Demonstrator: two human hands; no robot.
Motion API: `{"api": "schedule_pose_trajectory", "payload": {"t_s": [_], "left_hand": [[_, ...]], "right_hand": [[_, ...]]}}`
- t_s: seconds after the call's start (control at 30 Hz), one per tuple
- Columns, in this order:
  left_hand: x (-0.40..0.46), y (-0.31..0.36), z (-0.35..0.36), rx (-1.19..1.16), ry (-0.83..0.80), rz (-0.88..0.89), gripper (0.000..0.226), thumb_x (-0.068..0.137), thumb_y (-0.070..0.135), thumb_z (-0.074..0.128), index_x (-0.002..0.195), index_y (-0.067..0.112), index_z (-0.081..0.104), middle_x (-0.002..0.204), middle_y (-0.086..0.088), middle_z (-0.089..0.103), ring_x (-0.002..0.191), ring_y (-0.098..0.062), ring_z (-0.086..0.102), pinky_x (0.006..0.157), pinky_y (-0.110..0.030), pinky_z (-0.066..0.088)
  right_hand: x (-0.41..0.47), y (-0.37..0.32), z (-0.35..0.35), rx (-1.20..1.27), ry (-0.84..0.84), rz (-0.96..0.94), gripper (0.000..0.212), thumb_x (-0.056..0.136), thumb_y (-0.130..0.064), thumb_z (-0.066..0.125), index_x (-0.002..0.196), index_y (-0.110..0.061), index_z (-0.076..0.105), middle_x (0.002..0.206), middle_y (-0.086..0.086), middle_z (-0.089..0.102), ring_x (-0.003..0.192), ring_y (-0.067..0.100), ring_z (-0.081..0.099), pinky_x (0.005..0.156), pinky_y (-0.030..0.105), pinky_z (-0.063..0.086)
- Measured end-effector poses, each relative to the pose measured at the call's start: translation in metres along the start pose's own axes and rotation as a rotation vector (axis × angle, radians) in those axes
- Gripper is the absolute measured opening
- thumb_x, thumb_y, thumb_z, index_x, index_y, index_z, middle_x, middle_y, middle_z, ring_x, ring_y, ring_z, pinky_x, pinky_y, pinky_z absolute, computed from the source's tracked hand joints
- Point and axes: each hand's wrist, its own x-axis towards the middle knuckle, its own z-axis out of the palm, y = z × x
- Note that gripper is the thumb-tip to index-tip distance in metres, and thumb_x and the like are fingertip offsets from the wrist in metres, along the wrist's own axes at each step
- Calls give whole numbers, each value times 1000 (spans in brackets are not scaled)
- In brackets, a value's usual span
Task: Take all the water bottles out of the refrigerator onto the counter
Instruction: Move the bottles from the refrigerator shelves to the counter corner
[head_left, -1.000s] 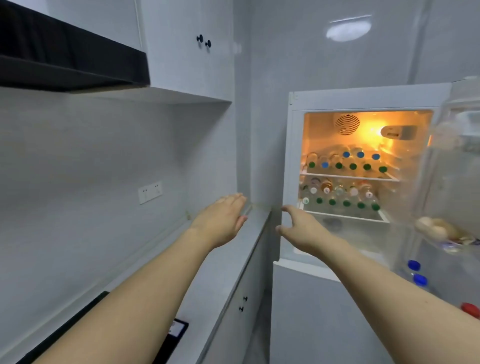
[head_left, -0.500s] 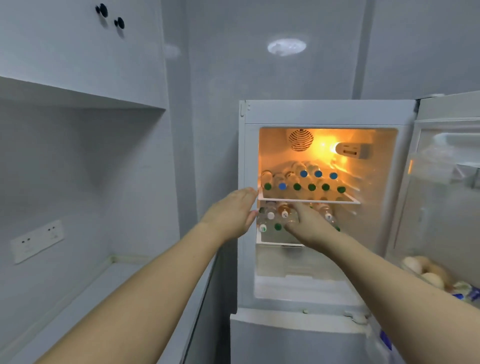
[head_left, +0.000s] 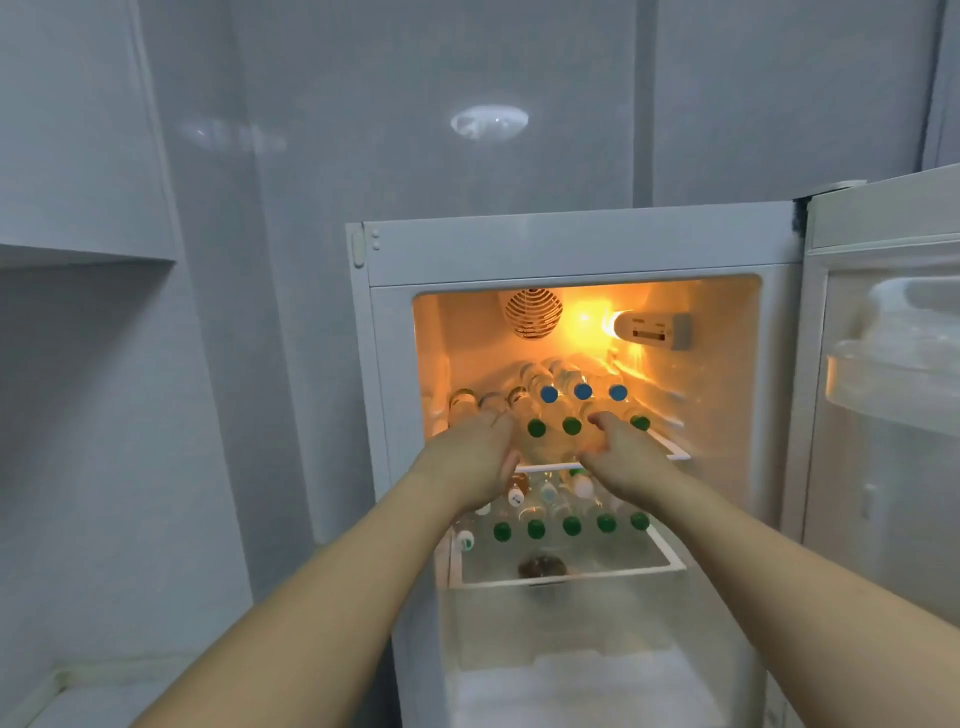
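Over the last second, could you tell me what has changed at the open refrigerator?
Both hands reached forward from beside the counter to the upper shelf: the left hand and right hand now rest against the green-capped clear water bottles, gripping none yet. The bottles and the white refrigerator door stayed put.

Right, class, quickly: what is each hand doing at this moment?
Left hand: open, fingers straight, reaching to the upper-shelf bottles, holding nothing.
Right hand: open, same shelf, holding nothing.
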Motion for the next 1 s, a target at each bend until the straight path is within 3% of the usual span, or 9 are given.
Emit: {"api": "schedule_pose_trajectory", "payload": {"t_s": [0.17, 0.37, 0.53, 0.67, 0.87, 1.0], "left_hand": [[79, -21, 23, 56, -33, -17, 44, 98, 29, 48, 139, 13, 42, 139, -9, 50, 122, -26, 50, 97, -40, 46], [158, -42, 61, 85, -69, -72, 46, 97, 35, 49, 138, 16, 41, 139, -6, 49, 121, -27, 51, 96, -45, 48], [210, -55, 102, 79, -128, -79, 59, 100, 38, 45, 152, 19, 24, 160, -2, 25, 141, -25, 35, 107, -42, 39], [244, -62, 133, 28, -175, -70, 64, 101, 38, 45, 155, 26, 13, 164, 4, 12, 148, -22, 21, 112, -42, 32], [277, -75, 166, 2, -161, -54, 71, 97, 34, 54, 153, 38, 12, 164, 7, 6, 150, -23, 14, 114, -48, 33], [284, -78, 173, -12, -120, -4, 69, 96, 34, 57, 153, 38, 18, 164, 5, 8, 150, -22, 12, 113, -46, 32]], "right_hand": [[76, 26, 0, 50, 61, 26, 57, 93, -24, 55, 146, -16, 35, 145, 6, 47, 122, 26, 52, 97, 38, 46], [159, 57, 15, 42, 73, 59, 55, 91, -22, 54, 143, -12, 37, 140, 11, 49, 115, 29, 57, 90, 41, 52], [217, 73, 36, -37, 51, 73, 55, 93, -24, 49, 145, -14, 33, 144, 10, 44, 125, 30, 49, 96, 37, 45], [253, 85, 55, -132, 29, 80, 56, 95, -27, 47, 146, -15, 27, 147, 11, 40, 128, 31, 47, 97, 39, 43], [278, 91, 71, -332, 129, 56, 65, 95, -39, 51, 148, -21, 20, 140, 8, 47, 116, 29, 57, 79, 35, 49], [280, 97, 75, -387, 192, 17, 64, 96, -45, 48, 148, -22, 19, 139, 7, 47, 112, 27, 60, 75, 33, 47]]}}
